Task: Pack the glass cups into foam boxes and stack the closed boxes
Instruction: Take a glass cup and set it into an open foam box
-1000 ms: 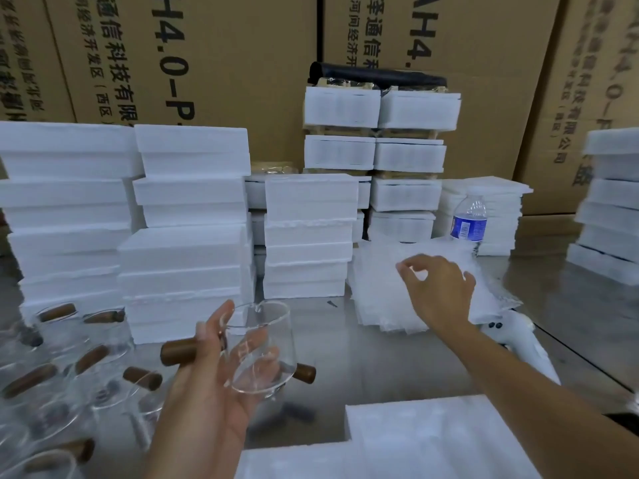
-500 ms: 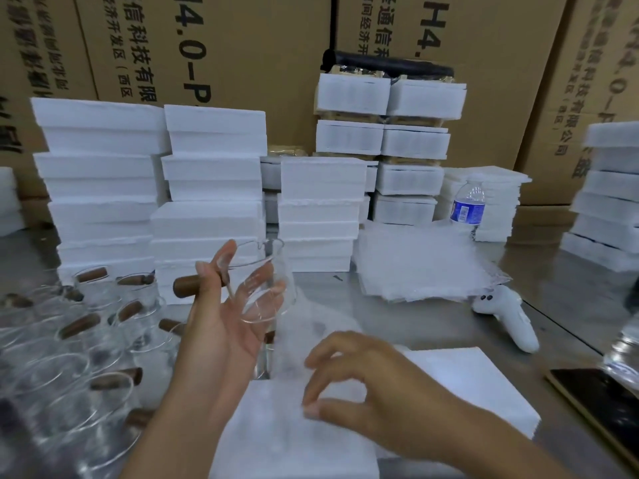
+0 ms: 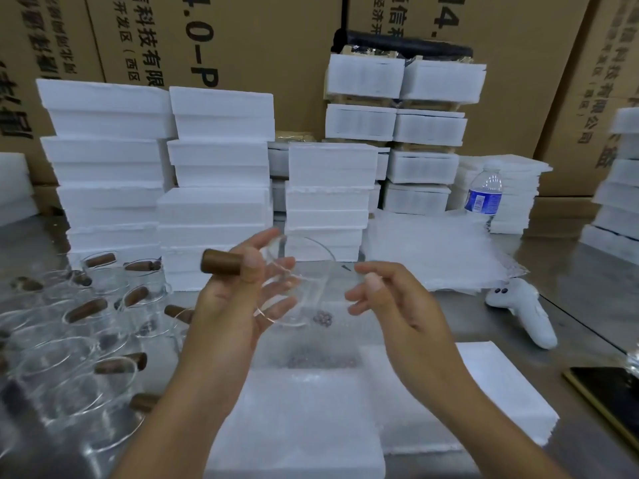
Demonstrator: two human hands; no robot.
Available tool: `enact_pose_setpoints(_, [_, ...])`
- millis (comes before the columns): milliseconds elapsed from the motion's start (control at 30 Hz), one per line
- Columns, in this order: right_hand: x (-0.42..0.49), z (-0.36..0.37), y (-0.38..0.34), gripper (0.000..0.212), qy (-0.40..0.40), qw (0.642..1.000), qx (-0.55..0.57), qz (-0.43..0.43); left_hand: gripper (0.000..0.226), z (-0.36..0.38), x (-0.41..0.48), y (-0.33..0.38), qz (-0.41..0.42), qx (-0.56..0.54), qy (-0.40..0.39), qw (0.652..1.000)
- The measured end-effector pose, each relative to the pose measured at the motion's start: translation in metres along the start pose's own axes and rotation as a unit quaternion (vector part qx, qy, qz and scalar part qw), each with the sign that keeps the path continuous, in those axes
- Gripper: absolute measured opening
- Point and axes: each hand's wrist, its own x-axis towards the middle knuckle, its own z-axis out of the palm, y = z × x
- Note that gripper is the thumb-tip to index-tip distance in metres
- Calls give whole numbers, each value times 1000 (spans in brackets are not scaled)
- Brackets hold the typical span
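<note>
Brown cardboard cartons point(image 3: 283, 63) w/ black print form backdrop; shiny grey metal tabletop point(image 3: 581, 271), soft reflections.

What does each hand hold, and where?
Left hand: glass cup, by its wooden handle near the glass. Right hand: apparently pinches a translucent sheet, top edge.

Narrow free strip in the middle.
Bare table point(image 3: 460, 316) lies between stacked foam boxes point(image 3: 214, 209) behind and a flat foam box point(image 3: 311, 426) in front; glass cups point(image 3: 86, 340) crowd the left, a controller point(image 3: 522, 312) and phone point(image 3: 608, 395) block the right.
</note>
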Motion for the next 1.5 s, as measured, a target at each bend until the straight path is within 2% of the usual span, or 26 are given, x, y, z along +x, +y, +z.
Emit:
enact_pose_setpoints(133, [2,2,2,42,-55,998,13,-10,33,10,-5,-3,13,78,-40,996])
enact_pose_setpoints(233, [1,1,7,41,-49,998,28,4,37,14,-6,-9,18,95,-22,995])
enact_pose_setpoints(400, [-2,7,11,43,-22,996,62,58,22,23,-11,-20,36,170,-31,984])
enact_pose_setpoints(500, [-5,11,13,17,-24,989,98,107,32,27,-15,-28,32,210,-38,976])
enact_pose_setpoints(533, [-4,10,13,16,-23,987,104,117,34,28,-17,-29,31,214,-37,976])
enact_pose_setpoints(633, [1,-2,11,35,-25,985,114,126,46,30,-19,-28,6,177,-78,981])
enact_pose_setpoints(767, [8,-23,10,30,-115,985,93,91,70,26,-20,-28,-47,140,-170,974])
enact_pose_setpoints(833, [9,-27,9,23,-132,984,81,91,74,25,-20,-30,-31,174,-175,969])
enact_pose_setpoints(933, [8,-22,9,32,-70,987,94,114,67,26,-20,-35,30,233,-133,963])
enact_pose_setpoints(1033, [6,-17,9,25,16,980,115,162,63,25,-19,-40,127,327,-59,935])
enact_pose_setpoints(1100, [5,-18,8,22,25,969,140,201,63,23,-17,-43,181,375,-13,909])
enact_pose_setpoints(1200, [2,-22,5,45,-84,942,195,261,72,20,-16,-46,254,476,38,841])
enact_pose_setpoints(1300, [-1,-24,0,43,-192,929,171,265,76,21,-17,-47,307,551,62,774])
enact_pose_setpoints(1433, [-1,-26,1,56,-225,936,112,246,71,20,-16,-46,345,582,74,733])
enact_pose_setpoints(1500, [-2,-28,1,49,-235,935,105,243,74,21,-16,-47,355,585,62,726])
